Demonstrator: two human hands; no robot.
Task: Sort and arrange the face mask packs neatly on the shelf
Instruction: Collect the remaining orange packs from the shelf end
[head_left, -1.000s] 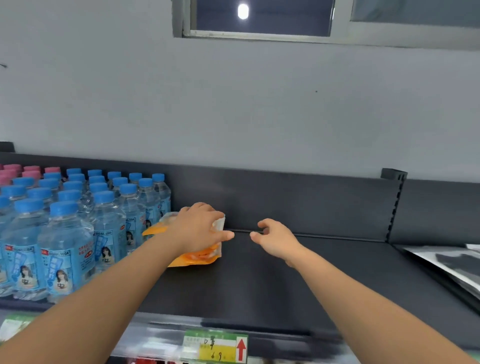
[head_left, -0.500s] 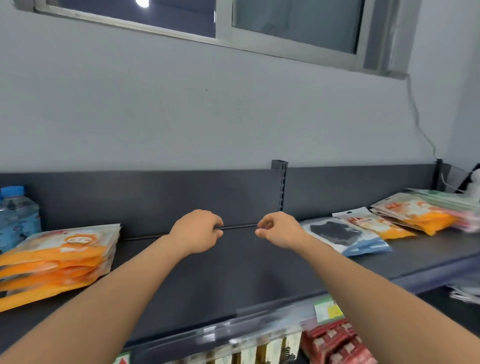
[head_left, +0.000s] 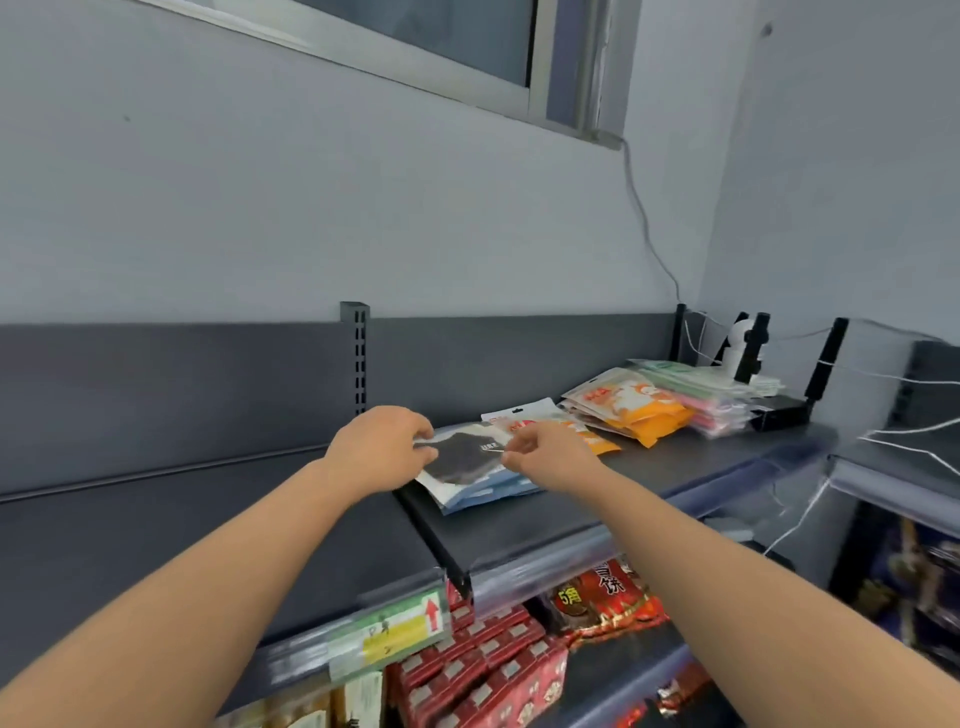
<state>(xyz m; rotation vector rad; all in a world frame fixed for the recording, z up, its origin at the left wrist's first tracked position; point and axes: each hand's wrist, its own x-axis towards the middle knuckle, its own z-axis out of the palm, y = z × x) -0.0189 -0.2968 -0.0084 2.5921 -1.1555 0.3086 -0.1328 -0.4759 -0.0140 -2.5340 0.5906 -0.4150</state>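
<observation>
A clear pack with a black face mask lies on top of a small stack of blue-edged packs on the dark shelf. My left hand pinches its left edge and my right hand pinches its right edge. Behind my right hand lies a white and orange mask pack. Farther right sits a pile of orange mask packs, then pink and green packs beside it.
A black router with upright antennas and white cables stands at the shelf's far right end. A slotted upright post divides the back panel. Red snack packs fill the shelf below. A yellow-green price tag hangs on the front rail.
The view has swung right, away from the water bottles and the left orange stack. Both hands have moved right from bare shelf and taken hold of the black mask pack.
</observation>
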